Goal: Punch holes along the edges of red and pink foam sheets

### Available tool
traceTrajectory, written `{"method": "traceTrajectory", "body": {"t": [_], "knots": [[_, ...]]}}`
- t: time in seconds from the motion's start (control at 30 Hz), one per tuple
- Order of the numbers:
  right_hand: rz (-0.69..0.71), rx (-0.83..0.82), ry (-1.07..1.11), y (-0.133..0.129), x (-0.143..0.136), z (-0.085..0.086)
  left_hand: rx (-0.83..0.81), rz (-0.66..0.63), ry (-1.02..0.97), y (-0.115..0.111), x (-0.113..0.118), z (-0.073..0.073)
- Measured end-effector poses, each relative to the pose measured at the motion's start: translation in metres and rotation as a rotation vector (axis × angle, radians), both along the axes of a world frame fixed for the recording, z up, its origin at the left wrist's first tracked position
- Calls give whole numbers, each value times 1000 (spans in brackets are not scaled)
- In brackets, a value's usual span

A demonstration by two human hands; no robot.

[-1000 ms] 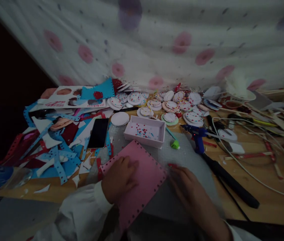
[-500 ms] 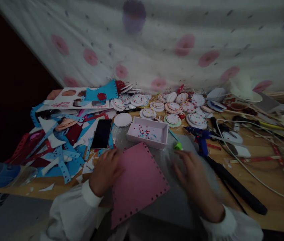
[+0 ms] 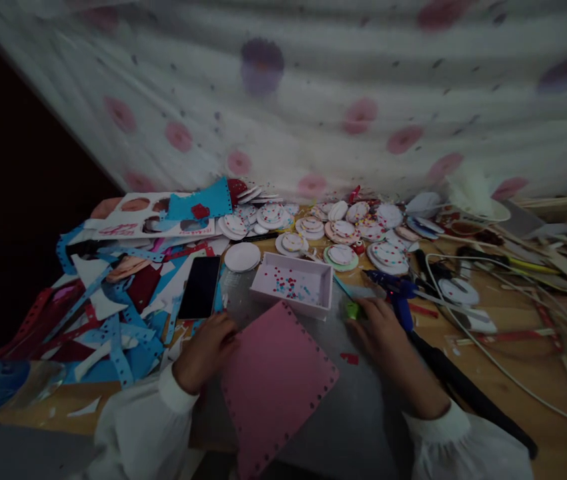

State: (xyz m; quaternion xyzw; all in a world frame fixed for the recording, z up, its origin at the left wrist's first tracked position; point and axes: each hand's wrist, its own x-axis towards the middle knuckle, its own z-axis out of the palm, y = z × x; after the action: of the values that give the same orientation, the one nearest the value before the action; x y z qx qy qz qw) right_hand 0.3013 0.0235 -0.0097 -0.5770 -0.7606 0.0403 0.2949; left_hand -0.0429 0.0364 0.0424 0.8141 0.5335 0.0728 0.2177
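A pink sheet (image 3: 281,380) with small dark holes along its edges lies before me on a grey mat (image 3: 338,413). My left hand (image 3: 208,353) is closed at its left corner, fingers curled against the edge, fingertips partly hidden. My right hand (image 3: 381,340) is closing its thumb and fingers around a small bright green piece (image 3: 353,310), slightly blurred. A thin teal strip (image 3: 342,287) runs up from that piece. Beyond the sheet stands a shallow white box (image 3: 291,303) holding red and blue dots. A red scrap (image 3: 349,359) lies beside my right hand.
A blue glue gun (image 3: 396,287) and its white cable (image 3: 488,360) lie on the right. A black phone (image 3: 200,287) and felt scraps (image 3: 128,333) cover the left. Several layered paper discs (image 3: 338,257) line the back. A plastic bottle (image 3: 8,383) lies at left.
My right hand has come in to the green piece. The red scrap now shows beside it. My left hand's fingers have curled at the pink sheet, which has turned slightly. The view has tilted upward.
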Motion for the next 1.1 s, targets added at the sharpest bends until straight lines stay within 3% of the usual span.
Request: {"method": "traceTrajectory", "body": {"t": [0.1,0.23,0.4,0.5,0.57,0.67,0.8,0.93,1.1], "knots": [[47,14,101,3,-9,22,-64,-96,-169,-4,-6,18],[271,-76,84,13,-39,43,-103,-132,-271,-20,-19,51],[417,-29,-29,18,-54,28,46,-187,-361,-44,-32,91],[432,-57,19,3,-47,21,46,-188,-364,-54,-35,102],[426,-107,75,-14,-42,23,17,-149,-361,-55,-33,100],[387,-240,218,-38,-38,28,-97,-38,-332,-48,-25,86],[322,-319,499,-45,-31,45,-240,27,-331,-24,-7,65],[272,-306,699,-20,-24,81,-288,-126,-333,15,16,57],[449,-463,532,24,-32,121,-198,-370,-149,69,46,54]]}}
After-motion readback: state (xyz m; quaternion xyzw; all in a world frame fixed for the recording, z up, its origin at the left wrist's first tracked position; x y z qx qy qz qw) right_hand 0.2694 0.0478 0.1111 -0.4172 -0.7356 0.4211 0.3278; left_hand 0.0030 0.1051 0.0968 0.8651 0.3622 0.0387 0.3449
